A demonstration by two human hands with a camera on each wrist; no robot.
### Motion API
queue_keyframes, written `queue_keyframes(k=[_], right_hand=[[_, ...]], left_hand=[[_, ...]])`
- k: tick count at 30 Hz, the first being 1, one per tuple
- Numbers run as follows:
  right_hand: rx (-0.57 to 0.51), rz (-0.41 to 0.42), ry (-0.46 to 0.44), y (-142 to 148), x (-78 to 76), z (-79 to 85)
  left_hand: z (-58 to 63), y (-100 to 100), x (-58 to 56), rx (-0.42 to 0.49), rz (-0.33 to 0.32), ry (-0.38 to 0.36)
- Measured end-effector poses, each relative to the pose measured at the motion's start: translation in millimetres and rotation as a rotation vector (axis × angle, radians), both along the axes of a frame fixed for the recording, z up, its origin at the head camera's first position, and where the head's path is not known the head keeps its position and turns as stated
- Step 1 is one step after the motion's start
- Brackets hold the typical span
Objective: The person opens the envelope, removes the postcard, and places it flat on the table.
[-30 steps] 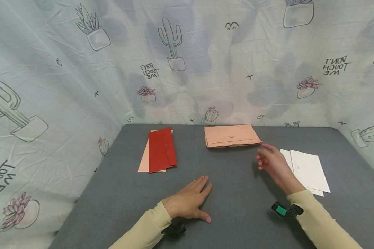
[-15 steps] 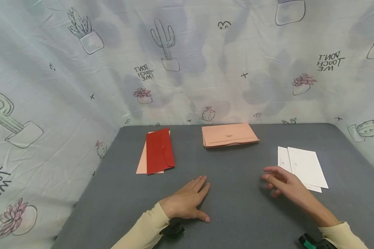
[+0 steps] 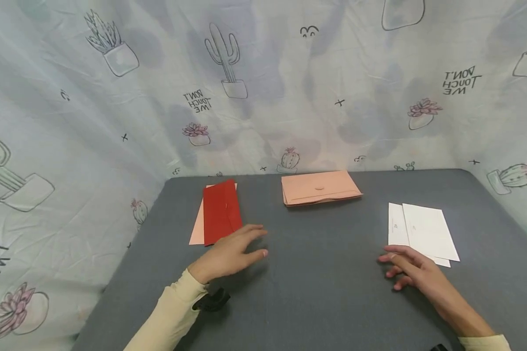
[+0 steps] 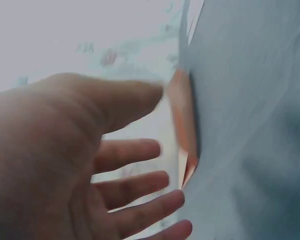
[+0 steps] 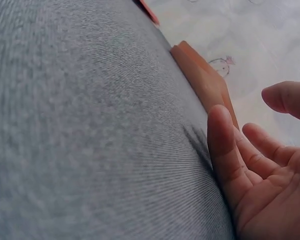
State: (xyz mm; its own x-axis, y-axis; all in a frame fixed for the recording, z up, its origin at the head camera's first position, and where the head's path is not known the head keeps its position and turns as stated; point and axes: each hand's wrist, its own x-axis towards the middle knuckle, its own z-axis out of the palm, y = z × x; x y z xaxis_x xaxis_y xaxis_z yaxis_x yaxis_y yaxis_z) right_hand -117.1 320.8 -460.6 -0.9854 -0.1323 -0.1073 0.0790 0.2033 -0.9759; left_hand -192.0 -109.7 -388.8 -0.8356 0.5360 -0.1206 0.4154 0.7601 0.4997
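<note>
Red envelope (image 3: pixel 221 207) lies on the left side of a gray table (image 3: pixel 312 297), at an angle across a pink sheet (image 3: pixel 197 231) that shows along its left edge. A person's left hand (image 3: pixel 228 253) hangs at the envelope's near end, hiding its lower right corner from the head camera; whether they touch cannot be told. The fingers are extended, with the thumb set wide of them. At right, the right hand (image 3: pixel 417 273) is held low, fingers loosely bent and thumb well apart, blocking the near left part of two overlapping white cards (image 3: pixel 430 231) whose printed marks are too small to read. Between the hands, toward the far edge, sits a pink stack (image 3: pixel 320 187) of envelopes, well apart from both piles. Behind it hangs a cactus-print cloth (image 3: pixel 272 63). A black strap (image 3: pixel 212 300) rings the left wrist.
</note>
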Motion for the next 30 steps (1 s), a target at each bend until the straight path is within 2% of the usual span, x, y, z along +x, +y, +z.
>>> queue_keyframes(k=[3, 6, 12, 16, 22, 30], right_hand=[[-0.044, 0.001, 0.006, 3, 0.9, -4.0], [-0.040, -0.004, 0.017, 3, 1.2, -5.6], [0.027, -0.033, 0.003, 2, 0.9, -5.0], [0.050, -0.044, -0.012, 2, 0.5, -4.3], [0.046, -0.039, 0.012, 3, 1.7, -4.0], [0.031, -0.036, 0.017, 3, 2.4, -3.7]], left_hand=[[6.7, -13, -11.8, 0.065, 0.123, 0.040], [9.6, -27, -24.2, 0.099, 0.229, 0.071], [9.0, -52, -50.6, 0.044, 0.393, 0.121], [12.0, -61, -66.8, 0.051, 0.493, 0.135], [17.2, -69, -85.1, 0.000, 0.512, 0.134], [13.0, -75, -99.4, 0.027, 0.503, 0.018]])
